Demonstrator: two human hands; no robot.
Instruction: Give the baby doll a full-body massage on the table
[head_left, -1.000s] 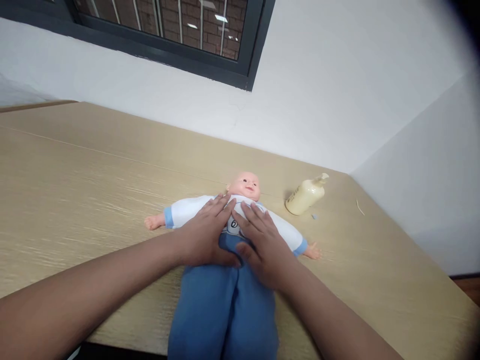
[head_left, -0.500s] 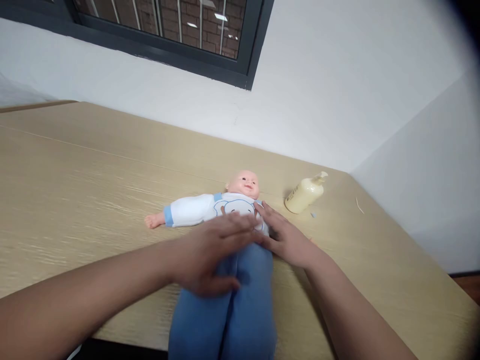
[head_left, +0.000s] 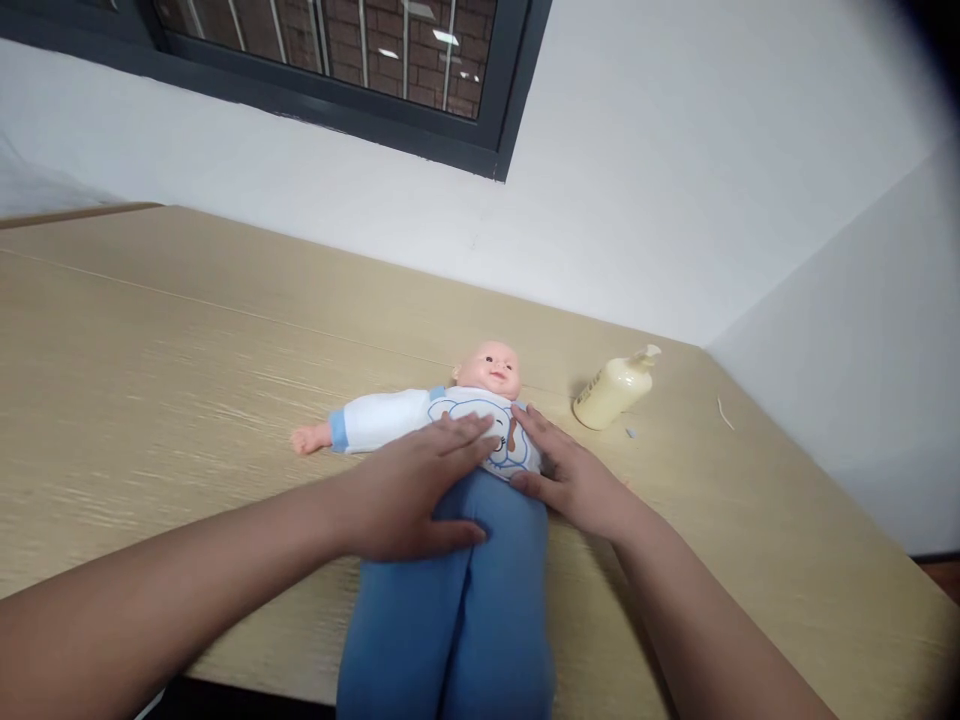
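Note:
A baby doll (head_left: 489,370) lies on its back on the table, head toward the wall. It wears a white shirt (head_left: 386,420) with blue trim and an animal drawing on the chest, and blue trousers (head_left: 450,630). Flat over the belly, near the waist, rests my left hand (head_left: 420,490), fingers stretched and thumb apart. My right hand (head_left: 574,480) lies along the other side of the doll's chest, its fingers on the shirt's edge and spread from the thumb. The doll's arm on that side is hidden behind my right hand and forearm.
A pale yellow pump bottle (head_left: 611,393) stands right of the doll's head. Near it are a small bluish scrap (head_left: 631,433) and a thin white strip (head_left: 725,413). The wooden table (head_left: 187,300) meets a white wall (head_left: 637,180) beneath a dark-framed window (head_left: 495,150).
My left hand has shifted slightly left and up, away from my right fingertips, and now lies on the belly, uncovering more of the drawing. My right hand stays nearly still.

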